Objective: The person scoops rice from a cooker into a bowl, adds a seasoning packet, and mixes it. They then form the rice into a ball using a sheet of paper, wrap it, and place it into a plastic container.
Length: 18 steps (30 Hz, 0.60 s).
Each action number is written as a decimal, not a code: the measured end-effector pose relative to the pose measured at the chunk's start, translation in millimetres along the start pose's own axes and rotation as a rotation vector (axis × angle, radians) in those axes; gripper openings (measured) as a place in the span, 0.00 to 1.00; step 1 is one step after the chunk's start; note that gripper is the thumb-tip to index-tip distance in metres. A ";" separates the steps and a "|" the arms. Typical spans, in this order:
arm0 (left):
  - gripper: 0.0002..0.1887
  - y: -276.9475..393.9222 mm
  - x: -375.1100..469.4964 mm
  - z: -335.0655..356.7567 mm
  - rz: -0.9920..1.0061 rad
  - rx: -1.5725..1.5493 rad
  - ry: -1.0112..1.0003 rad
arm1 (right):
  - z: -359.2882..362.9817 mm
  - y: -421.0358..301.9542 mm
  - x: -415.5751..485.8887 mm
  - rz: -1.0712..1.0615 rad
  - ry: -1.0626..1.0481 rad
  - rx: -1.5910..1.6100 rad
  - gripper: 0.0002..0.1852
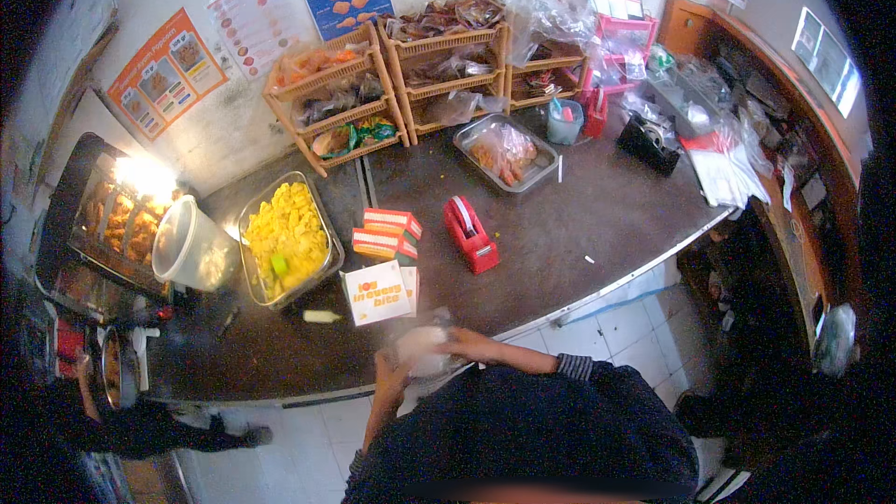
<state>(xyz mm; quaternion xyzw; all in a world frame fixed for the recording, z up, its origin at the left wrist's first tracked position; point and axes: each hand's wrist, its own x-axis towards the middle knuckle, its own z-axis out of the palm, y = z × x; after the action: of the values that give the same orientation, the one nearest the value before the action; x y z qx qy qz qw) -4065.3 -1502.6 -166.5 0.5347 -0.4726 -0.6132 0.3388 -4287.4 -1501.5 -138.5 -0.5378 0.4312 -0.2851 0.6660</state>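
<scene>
Near the front edge of a dark table (532, 252), both my hands are around a whitish packet (423, 351) that seems wrapped in clear plastic. Motion blur hides its exact kind. My left hand (393, 367) grips it from the left, and my right hand (458, 341) has its other side. Just beyond the packet, a white carton with printed writing (379, 292) overlaps another carton. Behind those, two small red-and-white food boxes (385, 243) lie close together. A red tape dispenser (470, 234) stands to their right.
On the left are a clear tray of yellow food pieces (285, 234), a translucent bucket (199, 245) and a lit food warmer (115, 220). A metal tray (483, 171) holds bagged food. Tan basket racks (455, 91) line the wall. Another person's hand (84, 367) shows far left.
</scene>
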 end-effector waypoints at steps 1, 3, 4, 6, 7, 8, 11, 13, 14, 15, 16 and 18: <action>0.34 9.3 9.0 18.1 0.042 0.041 -0.029 | -18.0 -0.8 -17.9 0.023 0.040 0.073 0.31; 0.36 29.6 22.8 54.3 0.106 0.087 -0.132 | -46.3 -2.9 -37.8 0.109 0.058 0.357 0.31; 0.37 41.3 29.4 72.0 0.132 0.090 -0.204 | -60.8 -5.4 -39.5 0.214 0.097 0.400 0.31; 0.37 63.0 37.2 104.4 0.190 -0.027 -0.443 | -79.8 -7.3 -49.5 0.059 0.224 0.340 0.29; 0.36 73.8 42.4 118.8 0.084 -0.172 -0.486 | -90.4 -8.0 -55.1 -0.008 0.292 0.292 0.29; 0.36 82.1 48.0 138.4 -0.001 -0.362 -0.534 | -100.8 -8.3 -60.3 -0.005 0.311 0.261 0.29; 0.35 97.0 72.9 185.3 -0.169 -0.701 -0.685 | -140.5 -1.7 -87.1 0.077 0.411 0.218 0.30; 0.35 96.0 88.6 207.3 -0.178 -0.739 -0.781 | -183.2 6.8 -111.6 0.047 0.351 0.326 0.31; 0.35 91.8 94.4 213.9 -0.175 -0.745 -0.808 | -208.8 12.7 -125.9 0.107 0.535 0.254 0.32; 0.35 86.7 102.3 220.7 -0.160 -0.746 -0.824 | -238.6 18.9 -138.4 0.018 0.625 0.219 0.32; 0.35 80.0 109.3 226.8 -0.146 -0.743 -0.823 | -276.5 23.7 -152.5 0.144 0.809 0.064 0.31; 0.36 64.9 124.1 241.7 -0.143 -0.733 -0.788 | -362.3 31.0 -183.5 0.139 1.101 -0.190 0.29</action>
<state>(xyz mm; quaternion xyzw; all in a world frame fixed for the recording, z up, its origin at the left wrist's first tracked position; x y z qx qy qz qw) -4331.7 -1585.4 -151.4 0.1417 -0.2815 -0.9134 0.2575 -4694.6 -1509.1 -137.2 -0.3376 0.7734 -0.4391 0.3084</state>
